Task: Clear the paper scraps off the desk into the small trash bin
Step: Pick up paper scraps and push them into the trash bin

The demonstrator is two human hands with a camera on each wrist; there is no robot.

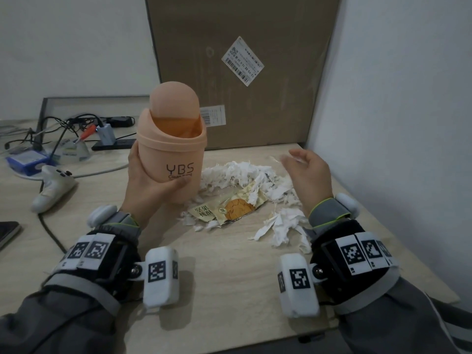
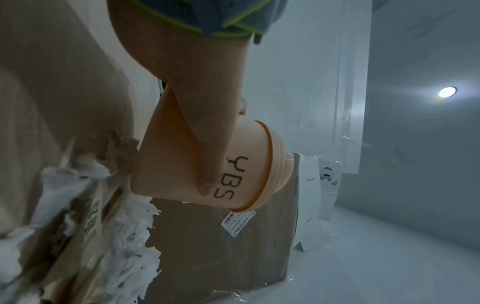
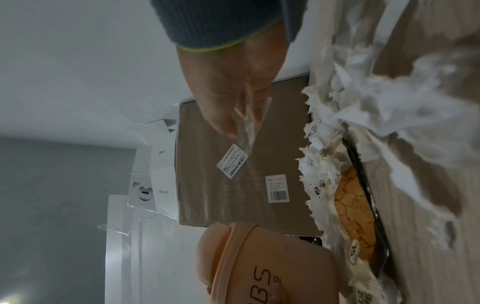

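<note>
A: Head view first. Left hand (image 1: 148, 182) wraps the lower body of the peach plastic swing-lid trash bin marked YBS (image 1: 171, 141), lifted off the pale wood-grain desk (image 1: 229, 272), upright, lid flap tipped back so the mouth shows.

B: Right hand (image 1: 306, 175)?

A: Raised over the far right of the heap of torn white paper scraps (image 1: 242, 180), fingers loosely spread and blurred there. The right wrist view adds what the head view doesn't: a thin clear plastic sliver (image 3: 250, 121) pinched at the fingertips (image 3: 228, 123).

B: Left wrist view?

A: The thumb (image 2: 207, 164) lies across the YBS lettering, and a white product box (image 2: 314, 205) stands right of the brown cardboard carton (image 2: 221, 257), which the head view doesn't show.

B: Where do the scraps lie?

A: Centre-right of the desk, just right of the bin, piled on and around a cookie snack packet in a yellow-and-clear wrapper (image 1: 229, 210). A second clump (image 1: 281, 228) lies nearer, by the right wrist.

B: Edges, room?

A: Carton stands at the far edge, white wall close on the right. Desk's near and right edges are in view past the forearms. Near half of the desktop is bare wood. Far left: tangled black cables (image 1: 63, 126), a white game controller (image 1: 55, 190).

B: Arm pose?

A: Both forearms come in from the near edge, roughly parallel, tagged wrist rigs on each.
</note>
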